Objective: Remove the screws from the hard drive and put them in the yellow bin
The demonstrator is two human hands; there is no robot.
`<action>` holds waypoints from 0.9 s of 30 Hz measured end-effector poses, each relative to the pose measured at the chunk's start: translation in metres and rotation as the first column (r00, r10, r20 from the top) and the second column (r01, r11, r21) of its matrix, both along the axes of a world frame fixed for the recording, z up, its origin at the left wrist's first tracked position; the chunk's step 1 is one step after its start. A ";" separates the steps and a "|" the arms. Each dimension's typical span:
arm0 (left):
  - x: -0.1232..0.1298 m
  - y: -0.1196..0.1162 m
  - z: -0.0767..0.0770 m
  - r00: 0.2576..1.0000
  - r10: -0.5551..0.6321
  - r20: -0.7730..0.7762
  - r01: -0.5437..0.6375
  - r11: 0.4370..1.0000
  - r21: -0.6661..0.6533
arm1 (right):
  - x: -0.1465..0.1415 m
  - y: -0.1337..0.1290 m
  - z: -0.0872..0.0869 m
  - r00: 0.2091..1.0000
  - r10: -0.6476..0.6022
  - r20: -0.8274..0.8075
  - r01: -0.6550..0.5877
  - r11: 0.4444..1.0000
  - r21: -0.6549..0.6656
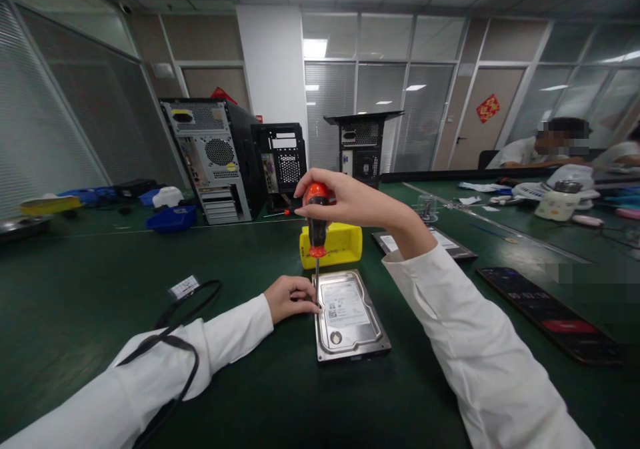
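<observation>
A silver hard drive [345, 312] with a white label lies flat on the green table in front of me. My right hand [340, 195] is closed around the red and black handle of a screwdriver [318, 232]. The screwdriver stands nearly upright, its tip down at the left edge of the drive. My left hand [291, 299] rests at that same edge, its fingers bent and drawn together beside the tip. What lies between those fingertips is too small to tell.
Behind the drive sits a yellow bin [350, 245]. Another hard drive [453, 245] lies right, near a phone [545, 309]. A black cable [187, 309] loops over my left sleeve. Computer cases [213, 162] and a blue tray [171, 219] stand farther back. A person [535, 145] sits far right.
</observation>
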State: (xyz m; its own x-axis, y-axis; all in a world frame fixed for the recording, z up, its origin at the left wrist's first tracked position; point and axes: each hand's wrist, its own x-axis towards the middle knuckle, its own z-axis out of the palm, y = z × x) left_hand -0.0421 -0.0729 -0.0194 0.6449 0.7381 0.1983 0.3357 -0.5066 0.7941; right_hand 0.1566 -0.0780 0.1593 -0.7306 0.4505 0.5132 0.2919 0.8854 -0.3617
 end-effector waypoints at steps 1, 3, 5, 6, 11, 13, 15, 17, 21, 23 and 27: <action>-0.001 0.001 0.001 1.000 -0.009 0.002 0.009 1.000 0.007 | 0.001 -0.001 0.000 1.000 0.007 0.005 -0.007 1.000 -0.011; -0.004 0.004 0.004 0.999 -0.038 0.003 0.038 0.999 0.013 | 0.003 -0.001 0.002 0.999 0.033 0.021 -0.032 0.999 -0.044; -0.007 0.007 0.004 0.998 -0.069 -0.003 0.069 0.998 0.010 | 0.005 -0.001 0.003 0.998 0.057 0.038 -0.054 0.996 -0.071; -0.008 0.009 0.004 0.997 -0.081 -0.009 0.081 0.997 0.008 | 0.006 -0.001 0.003 0.997 0.062 0.046 -0.058 0.995 -0.078; -0.008 0.011 0.002 0.992 -0.112 -0.057 0.114 0.993 0.024 | 0.007 -0.001 0.004 0.996 0.077 0.053 -0.073 0.995 -0.066; -0.007 0.010 0.003 0.990 -0.112 -0.082 0.116 0.992 0.050 | 0.007 -0.002 0.004 0.995 0.083 0.048 -0.080 0.995 -0.055; -0.006 0.008 0.004 0.989 -0.105 -0.109 0.115 0.989 0.092 | 0.006 -0.002 0.004 0.995 0.082 0.049 -0.079 0.996 -0.046; -0.005 0.005 0.005 0.986 -0.096 -0.135 0.115 0.983 0.142 | 0.005 -0.002 0.004 0.996 0.079 0.047 -0.077 0.996 -0.036; -0.005 0.001 0.006 0.980 -0.093 -0.177 0.133 0.964 0.229 | 0.005 -0.001 0.003 0.996 0.082 0.045 -0.081 0.996 -0.021; -0.005 -0.001 0.005 0.978 -0.094 -0.189 0.142 0.954 0.263 | 0.005 0.000 0.003 0.995 0.092 0.046 -0.091 0.996 -0.022; -0.006 -0.002 0.005 0.976 -0.086 -0.202 0.146 0.942 0.301 | 0.004 0.001 0.002 0.994 0.098 0.043 -0.097 0.995 -0.014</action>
